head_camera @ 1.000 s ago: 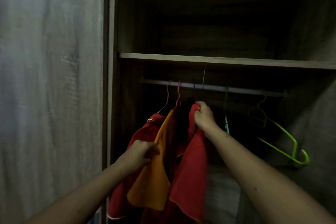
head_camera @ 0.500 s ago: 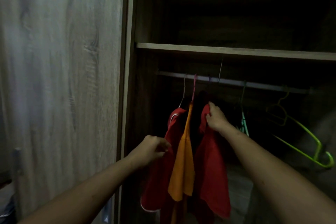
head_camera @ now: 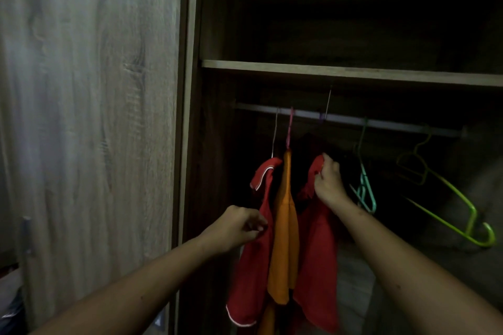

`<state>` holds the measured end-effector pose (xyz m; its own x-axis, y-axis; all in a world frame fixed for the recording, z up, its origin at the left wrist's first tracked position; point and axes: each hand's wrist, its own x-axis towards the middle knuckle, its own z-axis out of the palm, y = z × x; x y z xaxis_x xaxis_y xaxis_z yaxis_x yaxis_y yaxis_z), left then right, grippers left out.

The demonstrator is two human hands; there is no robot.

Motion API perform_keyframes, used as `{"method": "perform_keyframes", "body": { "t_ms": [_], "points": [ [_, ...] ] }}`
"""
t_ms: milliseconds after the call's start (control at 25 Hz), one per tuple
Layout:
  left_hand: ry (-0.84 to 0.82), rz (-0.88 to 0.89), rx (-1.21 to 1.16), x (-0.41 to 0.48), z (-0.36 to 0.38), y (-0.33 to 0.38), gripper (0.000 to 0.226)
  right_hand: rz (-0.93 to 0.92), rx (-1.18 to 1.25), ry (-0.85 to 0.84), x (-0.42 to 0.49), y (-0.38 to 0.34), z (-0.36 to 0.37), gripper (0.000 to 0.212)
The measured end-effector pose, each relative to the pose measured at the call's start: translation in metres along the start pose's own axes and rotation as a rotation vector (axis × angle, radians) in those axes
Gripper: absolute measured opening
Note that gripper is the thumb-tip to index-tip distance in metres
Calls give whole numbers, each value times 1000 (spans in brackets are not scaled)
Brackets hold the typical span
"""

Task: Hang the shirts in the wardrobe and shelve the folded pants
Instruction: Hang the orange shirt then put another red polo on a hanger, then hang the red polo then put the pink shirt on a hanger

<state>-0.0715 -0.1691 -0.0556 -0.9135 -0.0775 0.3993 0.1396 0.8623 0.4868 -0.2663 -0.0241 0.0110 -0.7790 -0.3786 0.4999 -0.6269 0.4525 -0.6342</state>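
Observation:
Three shirts hang from the wardrobe rail (head_camera: 381, 122): a red shirt with white trim (head_camera: 253, 275) on the left, an orange shirt (head_camera: 284, 239) in the middle, and a second red shirt (head_camera: 318, 258) on the right. My left hand (head_camera: 235, 228) pinches the edge of the white-trimmed red shirt. My right hand (head_camera: 328, 182) grips the right red shirt near its collar, just below the rail. The hanger under that shirt is hidden in the dark.
A wooden shelf (head_camera: 353, 73) runs above the rail. A teal hanger (head_camera: 364, 187) and light green hangers (head_camera: 449, 204) hang bare to the right. The closed wardrobe door (head_camera: 89, 117) fills the left side. The wardrobe interior is very dark.
The orange shirt has swung from spread out to hanging straight and narrow. My left hand let go of it and now pinches the left red shirt. My right hand keeps its hold.

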Motion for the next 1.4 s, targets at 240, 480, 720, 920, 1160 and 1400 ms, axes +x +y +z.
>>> {"method": "perform_keyframes", "body": {
  "t_ms": [240,480,720,920,1160,1400],
  "points": [
    [25,-31,-26,-15,-9,1,28,-430,-242,334,-45,-29,8,38],
    [281,-113,49,-50,-63,-27,22,-737,97,121,-91,-103,68,21],
    [483,-390,-71,-186,-148,-90,17,-930,366,-221,-153,-197,181,14],
    [685,-844,137,-381,-212,-166,15,-991,421,-623,-229,-277,303,11],
    [523,-1499,309,-553,-199,-237,29,-800,239,-998,-315,-323,432,22],
    [597,-1536,399,-587,-171,-256,26,-343,145,-1082,-362,-330,502,29]
  ]
}}
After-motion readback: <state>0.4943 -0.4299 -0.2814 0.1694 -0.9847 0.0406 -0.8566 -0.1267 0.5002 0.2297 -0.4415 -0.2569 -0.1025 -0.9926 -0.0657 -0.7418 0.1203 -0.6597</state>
